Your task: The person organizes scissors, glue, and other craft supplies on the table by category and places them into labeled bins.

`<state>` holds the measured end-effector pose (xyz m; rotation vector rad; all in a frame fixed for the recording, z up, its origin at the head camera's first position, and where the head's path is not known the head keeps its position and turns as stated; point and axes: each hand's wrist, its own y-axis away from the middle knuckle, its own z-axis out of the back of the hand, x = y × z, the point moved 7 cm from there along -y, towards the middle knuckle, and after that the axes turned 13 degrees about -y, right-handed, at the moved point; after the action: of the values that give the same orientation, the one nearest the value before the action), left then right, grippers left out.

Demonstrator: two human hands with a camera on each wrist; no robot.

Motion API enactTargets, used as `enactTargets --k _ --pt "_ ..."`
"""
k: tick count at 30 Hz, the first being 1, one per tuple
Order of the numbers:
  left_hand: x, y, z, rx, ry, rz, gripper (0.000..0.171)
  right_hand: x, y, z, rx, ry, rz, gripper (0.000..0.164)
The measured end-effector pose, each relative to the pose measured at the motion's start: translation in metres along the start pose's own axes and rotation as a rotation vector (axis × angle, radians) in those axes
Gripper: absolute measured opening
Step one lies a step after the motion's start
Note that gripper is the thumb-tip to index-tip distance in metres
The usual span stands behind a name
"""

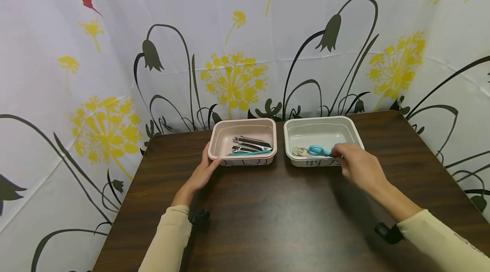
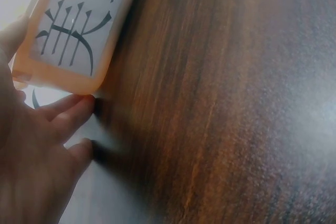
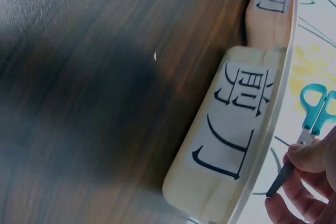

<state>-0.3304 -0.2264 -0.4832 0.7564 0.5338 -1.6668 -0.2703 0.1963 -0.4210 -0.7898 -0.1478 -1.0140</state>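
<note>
My left hand holds the front left corner of a pink plastic bin, thumb at the front and fingers along the side. Several box cutters lie in that bin, together with a slim teal tool. Over the front of the white bin, my right hand pinches a pair of scissors by the blades, its turquoise handles pointing left. Pale green and pink loops sit in the white bin's front left; the rest of that item is hidden.
Both bins stand side by side at the back of a dark wood table. Paper labels with Chinese characters are on their front walls. A flower-patterned curtain hangs right behind the table.
</note>
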Motion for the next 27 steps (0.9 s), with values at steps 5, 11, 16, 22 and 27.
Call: enactTargets --k 5,11,16,22,27 --pt "0.001 0.0 -0.001 -0.003 0.005 0.0 0.077 -0.011 -0.008 -0.005 0.054 0.028 -0.015 0.018" --pt "0.001 0.001 -0.001 -0.007 0.0 0.001 0.077 -0.023 -0.02 -0.01 0.124 0.041 -0.049 0.016" --pt "0.0 -0.001 -0.001 -0.008 0.016 -0.015 0.077 -0.034 -0.023 -0.013 0.145 0.015 -0.107 0.017" --pt "0.002 -0.002 -0.001 -0.011 0.024 -0.018 0.078 -0.041 -0.022 -0.019 0.189 -0.002 -0.166 0.019" --pt "0.002 -0.001 -0.001 -0.007 0.024 -0.015 0.078 -0.045 -0.024 -0.024 0.22 -0.019 -0.197 0.018"
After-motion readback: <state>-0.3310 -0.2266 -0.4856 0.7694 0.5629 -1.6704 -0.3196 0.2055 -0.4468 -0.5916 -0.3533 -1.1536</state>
